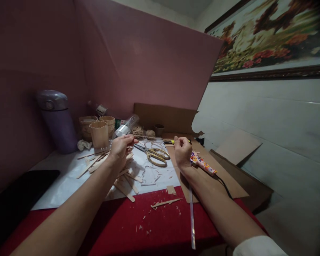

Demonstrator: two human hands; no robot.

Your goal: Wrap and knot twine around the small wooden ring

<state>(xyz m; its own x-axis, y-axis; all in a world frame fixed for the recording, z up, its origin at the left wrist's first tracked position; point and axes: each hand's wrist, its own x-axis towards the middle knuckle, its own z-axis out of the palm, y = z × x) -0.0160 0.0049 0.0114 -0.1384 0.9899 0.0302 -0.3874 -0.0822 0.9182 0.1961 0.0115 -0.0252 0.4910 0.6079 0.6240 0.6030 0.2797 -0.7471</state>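
A length of twine (154, 138) runs nearly level between my two hands above the table. My left hand (122, 146) pinches its left part between thumb and fingers. At the other end my right hand (183, 148) is closed on it, thumb uppermost. Gold-handled scissors (157, 156) lie below the twine, blades pointing left toward my left hand. Balls of twine (150, 133) sit just behind. Beneath my left hand spreads a pile of wooden craft sticks (126, 183). A flower-patterned glue gun (204, 164) lies beside my right wrist, partly hidden by it.
Wooden-stick cups (99, 135), a purple bottle (57, 122) and a clear plastic bottle (126, 126) stand or lie at the back left. A clear glue stick (192, 220) and wood scraps (166, 202) are on the red cloth (117, 227). Cardboard (229, 185) covers the right side.
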